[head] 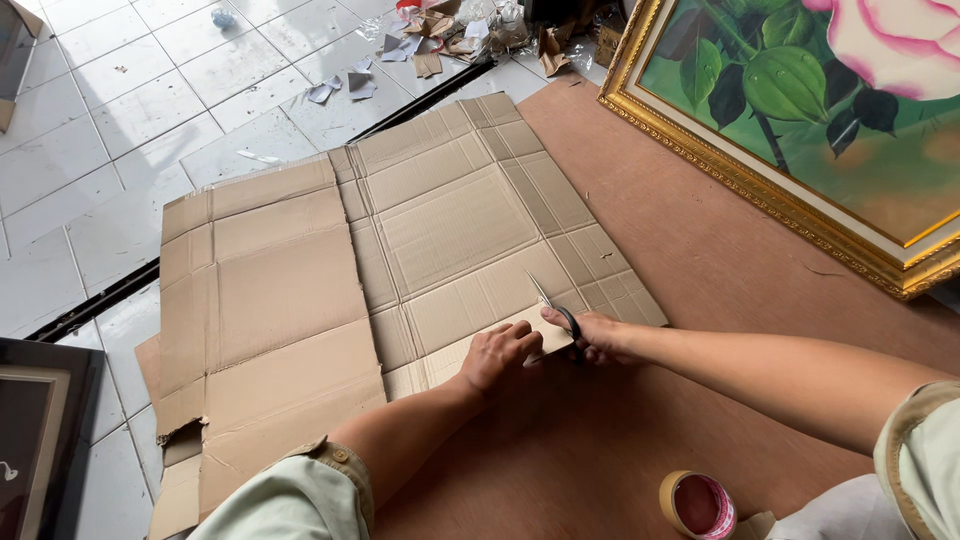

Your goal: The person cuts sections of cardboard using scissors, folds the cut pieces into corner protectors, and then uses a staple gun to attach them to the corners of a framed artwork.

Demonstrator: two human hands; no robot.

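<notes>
A white tiled floor (120, 110) runs across the upper left, with paper and cardboard scraps (440, 35) strewn along its far edge, and a brown plywood sheet (700, 250) lies over the tiles on the right. On the plywood and partly over the tiles lies a flattened cardboard box (400, 240), its flaps spread out. At the upper right leans a gold-framed flower painting (800, 130). A dark picture frame (40, 420) shows at the lower left, and a roll of tape (697, 503) sits on the plywood near the person's right arm.

The right hand (600, 335) has its grip closed through the handles of a pair of scissors (555, 305), the blades pointing away into the near edge of the cardboard. How far the blades stand apart I cannot tell, since they read as one thin line. The left hand (500, 355) lies just beside, fingers curled and pressing down on the cardboard strip next to the cut; it pins the card and grasps nothing.

To cut well here, I judge that the left hand should stay close behind the blades but off their line. Following a printed crease would probably keep the cut straight. Long strokes that stop short of the tips would likely avoid ragged notches, and corrugated card may buckle if the sheet lifts.
</notes>
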